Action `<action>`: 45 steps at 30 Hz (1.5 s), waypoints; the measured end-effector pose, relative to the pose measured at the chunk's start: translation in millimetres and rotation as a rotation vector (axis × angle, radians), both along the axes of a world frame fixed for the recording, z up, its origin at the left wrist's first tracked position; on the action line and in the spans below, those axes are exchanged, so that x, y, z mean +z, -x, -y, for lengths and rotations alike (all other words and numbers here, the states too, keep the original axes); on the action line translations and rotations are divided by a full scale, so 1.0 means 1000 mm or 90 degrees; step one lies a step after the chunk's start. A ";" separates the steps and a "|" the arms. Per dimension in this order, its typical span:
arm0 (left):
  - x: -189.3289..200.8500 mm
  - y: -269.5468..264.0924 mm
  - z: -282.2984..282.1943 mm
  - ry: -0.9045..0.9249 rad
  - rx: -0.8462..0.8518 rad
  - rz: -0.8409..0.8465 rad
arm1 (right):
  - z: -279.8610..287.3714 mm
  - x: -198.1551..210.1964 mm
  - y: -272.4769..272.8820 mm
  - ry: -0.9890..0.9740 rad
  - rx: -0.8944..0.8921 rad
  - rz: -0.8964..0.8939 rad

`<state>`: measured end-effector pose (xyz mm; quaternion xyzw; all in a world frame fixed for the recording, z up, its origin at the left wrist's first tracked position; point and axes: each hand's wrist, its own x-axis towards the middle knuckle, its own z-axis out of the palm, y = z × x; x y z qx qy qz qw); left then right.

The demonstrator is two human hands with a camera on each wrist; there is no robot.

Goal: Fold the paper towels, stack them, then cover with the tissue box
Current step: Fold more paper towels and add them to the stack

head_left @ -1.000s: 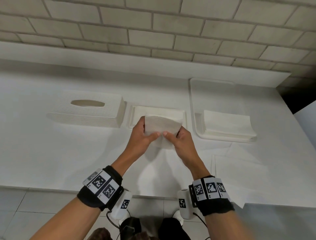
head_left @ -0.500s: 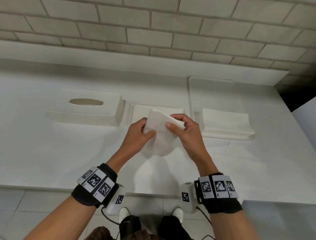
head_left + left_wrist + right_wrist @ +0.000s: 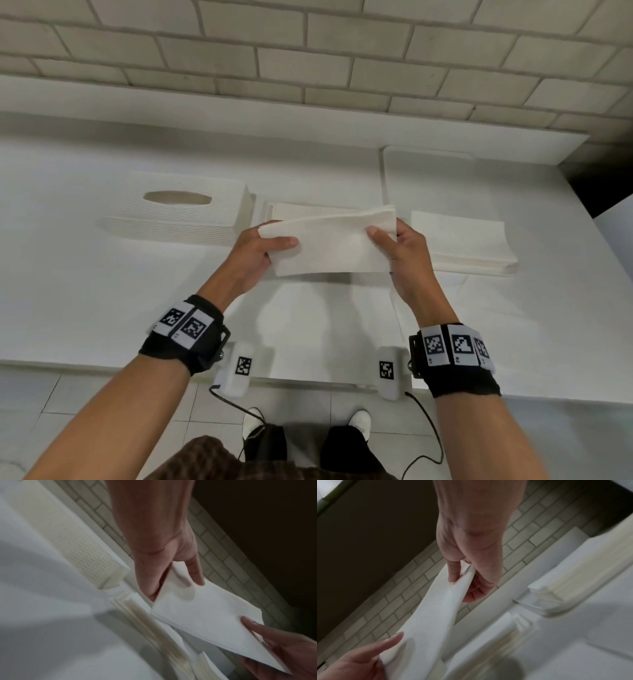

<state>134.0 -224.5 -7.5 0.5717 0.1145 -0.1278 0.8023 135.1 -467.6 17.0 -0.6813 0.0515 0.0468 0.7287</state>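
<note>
Head view: the left hand (image 3: 253, 260) and right hand (image 3: 404, 260) each pinch one end of a folded paper towel (image 3: 332, 246), held up between them, above the tray (image 3: 265, 209), with the tissue box (image 3: 178, 209) left of it

Bare bench (image 3: 85, 291) lies open to the left and near the front edge. Farther back the tissue box (image 3: 178, 209), a low tray (image 3: 263, 209) and stacked towels (image 3: 462, 240) block the way.
</note>
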 end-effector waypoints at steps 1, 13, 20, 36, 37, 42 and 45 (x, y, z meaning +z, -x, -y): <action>-0.004 0.001 0.003 0.021 0.022 -0.003 | -0.001 -0.004 0.001 -0.015 -0.004 -0.012; -0.025 0.020 0.000 -0.211 0.041 0.098 | -0.005 -0.051 0.024 0.064 0.004 -0.068; -0.047 0.030 -0.002 -0.229 0.074 0.060 | -0.007 -0.065 0.028 0.098 -0.019 -0.066; -0.059 0.033 -0.003 -0.268 0.046 0.029 | -0.005 -0.080 0.028 0.142 -0.003 -0.088; -0.055 0.030 -0.002 -0.278 0.047 0.035 | -0.004 -0.079 0.025 0.152 -0.008 -0.085; -0.021 -0.010 0.004 -0.340 0.081 0.081 | -0.004 -0.053 -0.016 0.191 -0.048 -0.027; -0.006 -0.048 0.005 -0.372 0.127 0.042 | -0.009 -0.036 -0.053 0.209 -0.096 -0.023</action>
